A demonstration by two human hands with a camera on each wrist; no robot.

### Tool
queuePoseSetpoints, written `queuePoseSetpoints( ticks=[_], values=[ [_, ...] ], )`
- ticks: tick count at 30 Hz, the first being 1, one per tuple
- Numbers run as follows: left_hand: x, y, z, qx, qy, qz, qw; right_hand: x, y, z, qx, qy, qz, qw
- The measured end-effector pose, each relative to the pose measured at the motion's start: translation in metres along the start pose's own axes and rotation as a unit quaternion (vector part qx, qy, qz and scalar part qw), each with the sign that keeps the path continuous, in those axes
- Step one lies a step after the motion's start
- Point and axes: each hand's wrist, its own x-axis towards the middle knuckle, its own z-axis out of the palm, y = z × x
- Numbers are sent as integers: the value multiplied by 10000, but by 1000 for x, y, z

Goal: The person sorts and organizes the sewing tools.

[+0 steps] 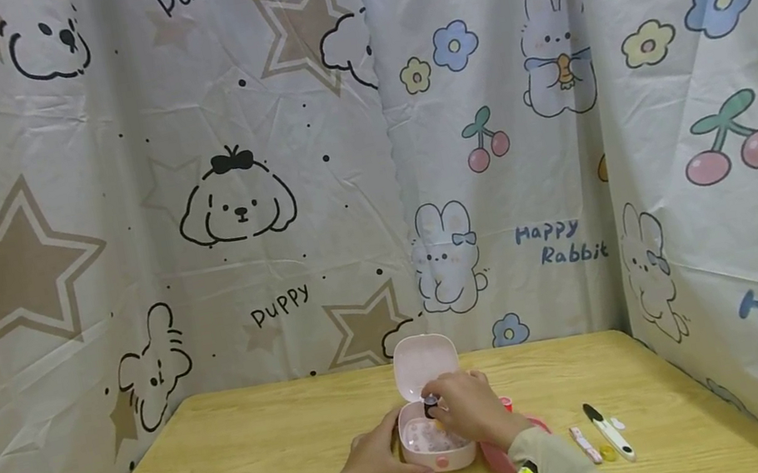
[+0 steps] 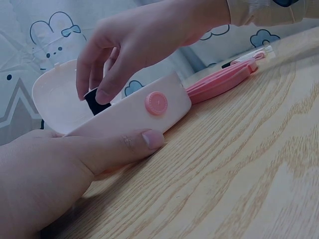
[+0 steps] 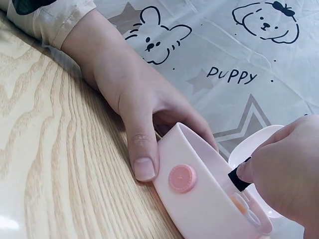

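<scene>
A pale pink box (image 1: 441, 460) with a round pink button (image 2: 156, 103) stands on the table, its lid (image 1: 426, 365) raised at the back. My left hand (image 1: 373, 463) grips the box from the left, thumb (image 3: 144, 167) along the front wall and fingers round the side. Over the open box, my right hand (image 1: 472, 406) pinches a small black spool of thread (image 2: 96, 103) between thumb and fingers. The spool is low, at the back part of the box. An orange and white spool (image 3: 240, 203) lies inside, beneath the right hand.
Right of the box lies a pink oblong piece (image 1: 498, 461), partly under the right forearm, with a red spool (image 1: 506, 403) behind it. Farther right are a white and black slim tool (image 1: 610, 432), a small pink-and-white item (image 1: 585, 445) and a yellow piece (image 1: 607, 451). Printed curtains stand behind the table.
</scene>
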Motion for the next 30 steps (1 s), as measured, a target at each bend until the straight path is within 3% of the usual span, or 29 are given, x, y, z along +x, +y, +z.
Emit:
queuePoseSetpoints(
  ticks=[13, 21, 30],
  values=[
    [2, -3, 1, 28, -41, 41, 10000, 6, -7, 6, -163, -85, -71, 9998],
    [3, 0, 1, 52, -16, 2, 10000, 6, -4, 14, -563, -76, -76, 9984],
    [0, -4, 1, 183, 68, 70, 9998, 5, -4, 22, -523, -112, 22, 9986]
  ],
)
